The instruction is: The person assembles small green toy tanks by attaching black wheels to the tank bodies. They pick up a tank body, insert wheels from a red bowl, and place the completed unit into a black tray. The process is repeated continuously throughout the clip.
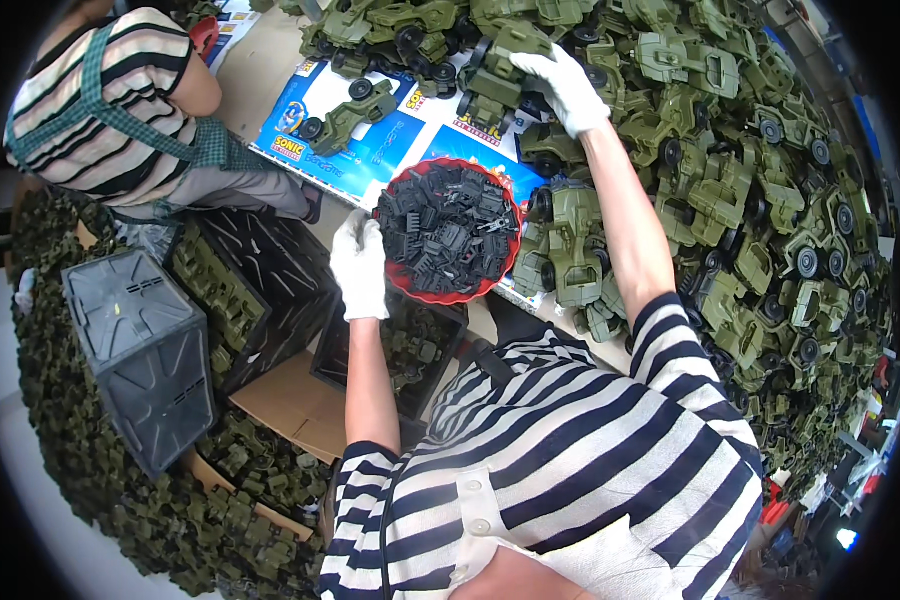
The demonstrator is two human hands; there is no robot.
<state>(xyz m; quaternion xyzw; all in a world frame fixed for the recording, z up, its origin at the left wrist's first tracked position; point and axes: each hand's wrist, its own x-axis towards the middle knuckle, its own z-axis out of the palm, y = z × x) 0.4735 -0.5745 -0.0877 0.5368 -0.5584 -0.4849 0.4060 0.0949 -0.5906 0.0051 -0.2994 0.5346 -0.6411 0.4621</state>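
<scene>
My right hand [568,88], in a white glove, grips a green toy military truck [505,72] with black wheels, at the edge of a heap of similar trucks. At the left rim of a red bowl [517,235] is my left hand [358,265], also gloved. Its fingers are curled together, and what they hold, if anything, is hidden. Small black plastic parts [448,228] fill the bowl. Left of the gripped truck, another green toy truck [350,117] lies tilted on a blue-and-white printed sheet [425,150].
Green toy vehicles [715,190] are piled across the table's right side. A co-worker [120,110] in a striped top sits at the far left. Black crates [140,330], some holding green parts, stand below the table, beside a cardboard flap [290,405] and heaps of green parts [210,510].
</scene>
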